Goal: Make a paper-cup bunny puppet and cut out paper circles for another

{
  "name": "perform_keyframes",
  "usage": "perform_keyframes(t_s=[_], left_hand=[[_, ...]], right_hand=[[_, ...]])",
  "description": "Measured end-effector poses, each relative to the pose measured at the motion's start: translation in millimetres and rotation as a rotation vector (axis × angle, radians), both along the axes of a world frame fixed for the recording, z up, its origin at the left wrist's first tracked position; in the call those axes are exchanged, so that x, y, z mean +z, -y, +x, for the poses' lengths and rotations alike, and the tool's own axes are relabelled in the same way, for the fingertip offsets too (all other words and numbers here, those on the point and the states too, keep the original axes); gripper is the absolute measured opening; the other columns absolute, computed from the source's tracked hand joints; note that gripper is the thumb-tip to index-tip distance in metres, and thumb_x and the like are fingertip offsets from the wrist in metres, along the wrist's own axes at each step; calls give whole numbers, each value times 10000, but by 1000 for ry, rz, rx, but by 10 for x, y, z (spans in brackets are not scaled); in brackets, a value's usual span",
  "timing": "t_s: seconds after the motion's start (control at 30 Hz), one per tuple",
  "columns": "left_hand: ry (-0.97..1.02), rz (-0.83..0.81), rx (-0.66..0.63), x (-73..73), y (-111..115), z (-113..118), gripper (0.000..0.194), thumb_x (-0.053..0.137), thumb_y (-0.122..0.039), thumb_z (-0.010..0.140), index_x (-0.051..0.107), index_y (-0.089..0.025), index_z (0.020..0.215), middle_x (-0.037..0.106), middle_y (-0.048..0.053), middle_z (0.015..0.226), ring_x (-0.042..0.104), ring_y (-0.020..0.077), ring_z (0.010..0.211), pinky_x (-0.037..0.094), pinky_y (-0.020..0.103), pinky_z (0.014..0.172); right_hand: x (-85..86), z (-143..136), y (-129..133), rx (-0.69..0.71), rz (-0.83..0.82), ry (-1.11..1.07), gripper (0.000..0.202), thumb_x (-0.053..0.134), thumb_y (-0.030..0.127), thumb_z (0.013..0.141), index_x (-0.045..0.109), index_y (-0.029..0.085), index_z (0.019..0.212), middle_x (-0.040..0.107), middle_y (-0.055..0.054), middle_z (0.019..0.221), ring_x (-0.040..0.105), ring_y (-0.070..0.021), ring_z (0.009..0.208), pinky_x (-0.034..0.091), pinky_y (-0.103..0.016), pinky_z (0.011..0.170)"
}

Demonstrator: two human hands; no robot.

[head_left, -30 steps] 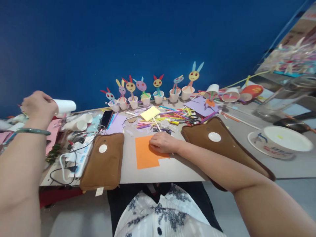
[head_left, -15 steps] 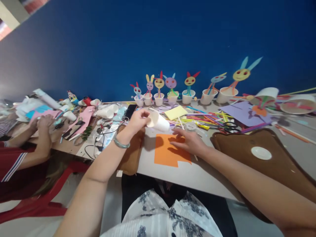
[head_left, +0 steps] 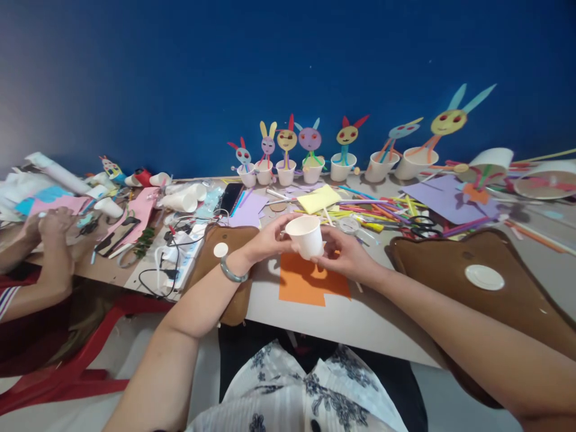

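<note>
A white paper cup point(head_left: 306, 237) is held upright between both hands, its open mouth facing up. My left hand point(head_left: 270, 238) grips its left side, a bangle on that wrist. From the right, my right hand point(head_left: 345, 254) has its fingers closed on the cup's other side and lower part. Beneath them an orange paper sheet point(head_left: 297, 287) with a notched lower edge lies on the table. Behind the cup are a yellow paper pad point(head_left: 318, 199) and a roll of clear tape point(head_left: 350, 225).
Along the blue wall stand several paper cups with rabbit-faced figures point(head_left: 310, 147). Black scissors point(head_left: 423, 227) and straws lie behind my right hand. Brown mats point(head_left: 450, 312) flank the orange sheet. A power strip point(head_left: 184, 264) with cables is at left, beyond it another person's hands point(head_left: 51, 225).
The cup has turned from lying sideways to upright. My right hand has moved up from above the orange sheet and taken hold of it. The view has shifted slightly.
</note>
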State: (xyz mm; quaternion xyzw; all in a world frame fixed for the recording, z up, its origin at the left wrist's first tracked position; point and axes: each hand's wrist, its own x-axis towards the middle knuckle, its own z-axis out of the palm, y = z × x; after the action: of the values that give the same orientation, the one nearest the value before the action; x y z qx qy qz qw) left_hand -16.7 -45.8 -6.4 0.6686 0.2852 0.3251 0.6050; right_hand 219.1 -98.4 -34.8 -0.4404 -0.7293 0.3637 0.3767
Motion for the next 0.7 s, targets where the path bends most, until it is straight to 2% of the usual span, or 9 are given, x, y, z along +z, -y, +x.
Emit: perform_keyframes(t_s=[0.07, 0.1, 0.2, 0.3, 0.37, 0.47, 0.53, 0.63, 0.7], left_hand=[[-24, 161, -32, -24, 18, -7, 975, 970, -525, 560, 588, -269, 1419, 544, 130, 1518, 552, 342, 1359, 490, 450, 1098], [-45, 210, -32, -36, 25, -9, 971, 972, -514, 567, 587, -267, 1424, 532, 134, 1534, 496, 368, 1425, 442, 485, 1158], [-109, 241, -24, -72, 23, -31, 908, 942, -524, 627, 592, -240, 1415, 575, 151, 1487, 504, 379, 1425, 409, 518, 1192], [-128, 254, -3, -95, -8, -78, 899, 946, -501, 626, 590, -222, 1403, 590, 159, 1471, 529, 366, 1405, 421, 491, 1182], [-119, 269, 16, -100, -31, -110, 883, 940, -472, 642, 580, -210, 1404, 583, 168, 1479, 532, 358, 1403, 419, 479, 1182], [-134, 268, 27, -106, -45, -132, 887, 942, -442, 641, 563, -202, 1406, 561, 176, 1501, 531, 359, 1407, 407, 482, 1191], [-171, 262, 17, -114, -41, -128, 916, 954, -433, 616, 554, -203, 1407, 542, 177, 1522, 525, 368, 1412, 399, 493, 1197], [-237, 267, 12, -127, -34, -112, 933, 961, -428, 591, 551, -193, 1395, 562, 175, 1494, 544, 376, 1385, 407, 507, 1187], [-255, 288, 33, -126, -38, -106, 901, 953, -421, 594, 557, -188, 1370, 585, 165, 1461, 556, 370, 1367, 416, 501, 1178]], right_hand=[[-1, -16, 2, 46, -26, -9, 588, 773, 495, 803, 589, 180, 1264, 747, -75, 957, 643, -155, 626, 489, -267, 543], [-6, -25, 5, 68, -29, 1, 594, 774, 505, 806, 592, 179, 1268, 746, -61, 917, 633, -150, 614, 481, -262, 540], [-31, -41, 6, 113, -6, 63, 585, 755, 531, 832, 619, 173, 1275, 748, -40, 851, 608, -138, 589, 467, -256, 547], [-23, -4, -8, 121, 48, 138, 460, 703, 545, 877, 698, 180, 1158, 767, -54, 864, 614, -139, 599, 468, -264, 573], [30, 71, -30, 42, 108, 191, 376, 672, 535, 901, 737, 189, 1034, 769, -58, 836, 614, -146, 601, 462, -276, 585], [165, 265, -92, -220, 210, 219, 323, 630, 505, 918, 742, 202, 907, 752, -61, 787, 592, -158, 588, 452, -301, 591], [257, 427, -155, -389, 221, 200, 298, 620, 483, 903, 727, 207, 875, 740, -60, 771, 595, -172, 596, 461, -313, 602], [373, 652, -251, -538, 103, 259, 254, 650, 451, 833, 697, 202, 812, 714, -53, 709, 616, -198, 621, 464, -320, 607], [448, 744, -283, -490, -58, 465, 240, 672, 436, 802, 681, 205, 738, 699, -50, 671, 622, -210, 625, 444, -319, 599]])
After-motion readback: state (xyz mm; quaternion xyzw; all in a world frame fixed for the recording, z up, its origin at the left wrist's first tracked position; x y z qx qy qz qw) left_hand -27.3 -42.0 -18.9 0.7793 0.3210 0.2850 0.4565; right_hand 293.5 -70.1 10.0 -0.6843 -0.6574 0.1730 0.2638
